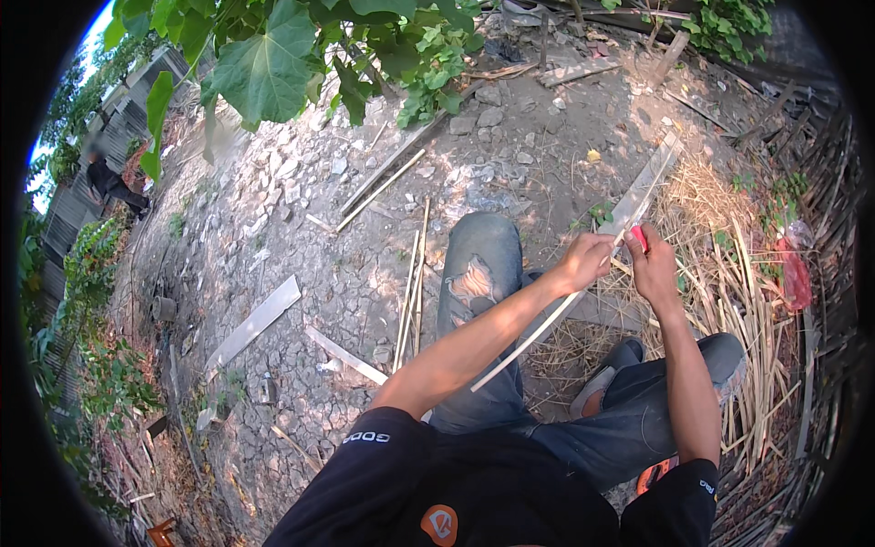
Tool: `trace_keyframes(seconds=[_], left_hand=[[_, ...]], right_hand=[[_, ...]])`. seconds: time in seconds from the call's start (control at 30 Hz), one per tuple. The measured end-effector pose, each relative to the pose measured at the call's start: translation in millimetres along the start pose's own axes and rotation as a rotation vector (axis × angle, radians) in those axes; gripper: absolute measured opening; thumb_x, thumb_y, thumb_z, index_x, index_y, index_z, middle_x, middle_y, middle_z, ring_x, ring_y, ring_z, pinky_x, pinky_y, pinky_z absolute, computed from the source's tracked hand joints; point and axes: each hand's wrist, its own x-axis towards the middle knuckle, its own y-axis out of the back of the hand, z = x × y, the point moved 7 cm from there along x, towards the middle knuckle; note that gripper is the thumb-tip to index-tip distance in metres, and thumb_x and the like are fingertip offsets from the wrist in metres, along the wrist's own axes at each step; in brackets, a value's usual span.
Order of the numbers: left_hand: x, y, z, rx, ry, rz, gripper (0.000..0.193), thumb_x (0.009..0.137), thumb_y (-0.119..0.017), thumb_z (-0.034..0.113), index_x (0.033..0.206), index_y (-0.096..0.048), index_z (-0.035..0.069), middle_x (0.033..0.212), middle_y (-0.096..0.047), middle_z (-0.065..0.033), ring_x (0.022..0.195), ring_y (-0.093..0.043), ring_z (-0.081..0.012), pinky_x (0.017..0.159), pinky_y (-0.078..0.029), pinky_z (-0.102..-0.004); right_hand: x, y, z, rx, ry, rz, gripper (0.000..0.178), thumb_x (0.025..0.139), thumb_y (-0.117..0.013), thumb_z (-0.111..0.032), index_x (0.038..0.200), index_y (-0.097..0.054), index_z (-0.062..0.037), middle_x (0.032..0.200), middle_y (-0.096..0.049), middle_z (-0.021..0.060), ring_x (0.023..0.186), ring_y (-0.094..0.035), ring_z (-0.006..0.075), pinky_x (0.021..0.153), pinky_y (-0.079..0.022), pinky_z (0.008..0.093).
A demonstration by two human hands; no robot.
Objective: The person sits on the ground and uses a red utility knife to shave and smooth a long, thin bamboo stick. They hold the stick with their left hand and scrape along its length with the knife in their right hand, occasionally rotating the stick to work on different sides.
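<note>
My left hand (584,262) grips a long thin bamboo strip (529,342) that runs from my hands down toward my lap. My right hand (654,264) is closed around a red-handled tool (640,238), held right against the strip beside my left hand. Both hands hover above my knees in torn blue jeans (480,273). The tool's blade is hidden by my fingers.
Split bamboo strips (412,287) lie on the cracked dirt to my left, with flat boards (253,324) nearby. A pile of dry shavings and strips (738,301) lies at my right. Leafy branches (273,55) hang at the top. A person (109,182) crouches far left.
</note>
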Motion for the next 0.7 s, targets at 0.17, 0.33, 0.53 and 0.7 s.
trace_keyframes(seconds=[0.17, 0.33, 0.53, 0.7], left_hand=[[-3.9, -0.6, 3.5, 0.004, -0.042, -0.023, 0.045, 0.107, -0.041, 0.018, 0.142, -0.060, -0.004, 0.064, -0.045, 0.0023, 0.055, -0.041, -0.0085, 0.051, -0.034, -0.0288], [-2.9, 0.4, 10.0, -0.083, -0.067, 0.061, 0.045, 0.111, -0.048, 0.027, 0.139, -0.061, -0.004, 0.064, -0.045, 0.0042, 0.055, -0.041, -0.0068, 0.051, -0.033, -0.0263], [-7.0, -5.2, 9.5, 0.042, 0.081, 0.066, 0.047, 0.106, -0.064, 0.044, 0.127, -0.068, 0.001, 0.065, -0.045, 0.0064, 0.055, -0.041, -0.0047, 0.049, -0.031, -0.0250], [-8.6, -24.0, 6.1, 0.038, 0.162, -0.063, 0.046, 0.103, -0.068, 0.048, 0.116, -0.072, 0.004, 0.064, -0.045, 0.0076, 0.054, -0.041, -0.0043, 0.048, -0.030, -0.0247]], right_hand=[[5.3, 14.1, 15.0, 0.046, 0.006, 0.064, 0.041, 0.106, -0.059, -0.037, 0.100, -0.062, 0.0041, 0.076, -0.064, 0.0248, 0.070, -0.065, 0.0399, 0.066, -0.047, 0.0480], [5.7, 6.6, 32.1, 0.218, -0.083, -0.001, 0.043, 0.111, -0.051, -0.038, 0.111, -0.065, 0.0027, 0.070, -0.059, 0.0125, 0.064, -0.060, 0.0238, 0.063, -0.047, 0.0390], [7.6, -2.5, 41.3, 0.991, -0.240, 0.111, 0.051, 0.115, -0.040, -0.046, 0.130, -0.063, -0.0038, 0.082, -0.058, 0.0013, 0.071, -0.055, 0.0119, 0.069, -0.050, 0.0312], [10.6, 0.2, 33.8, 1.490, -0.292, 0.111, 0.054, 0.115, -0.036, -0.050, 0.137, -0.054, -0.0040, 0.089, -0.052, 0.0012, 0.079, -0.049, 0.0118, 0.075, -0.046, 0.0304]])
